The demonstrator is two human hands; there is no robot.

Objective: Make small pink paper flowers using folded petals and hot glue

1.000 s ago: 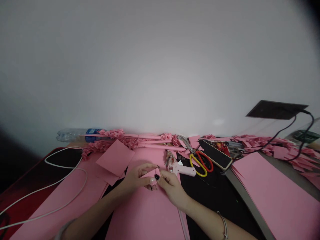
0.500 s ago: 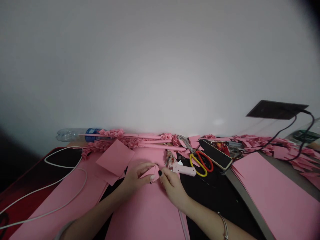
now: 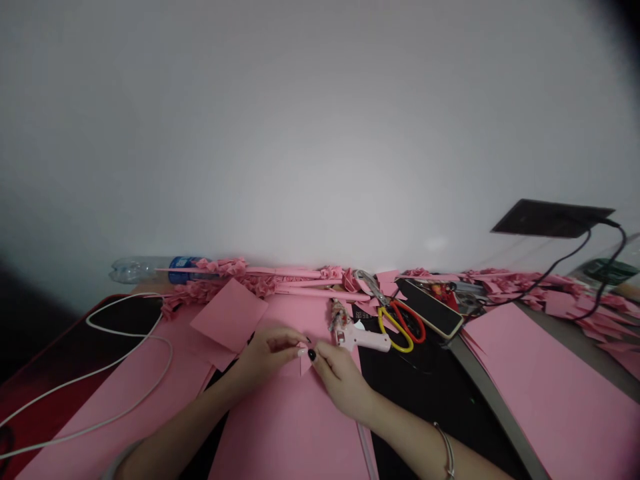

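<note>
Between my two hands is a small folded piece of pink paper [image 3: 305,365], mostly covered by fingers. My left hand [image 3: 267,357] pinches its upper left part between thumb and fingers. From the other side, my right hand [image 3: 343,378] pinches the same piece, a dark thumbnail showing on top. Both hands hover over a large pink sheet [image 3: 285,427]. Just beyond my right hand lies a pale pink glue gun [image 3: 367,339], its nozzle end wrapped in something mottled. Scissors [image 3: 410,327] with red and yellow handles lie beside it.
Square pink papers [image 3: 230,317] lie at the left, near a white cable [image 3: 125,360]. Along the wall are a plastic bottle [image 3: 135,270], crumpled pink paper stems [image 3: 215,291] and a phone [image 3: 433,310]. More pink sheets [image 3: 555,393] are at the right, below a dark panel [image 3: 553,219] with black cords.
My hands have come closer together over the folded paper, which has turned and now shows less, its point facing down. The things on the table have stayed put.
</note>
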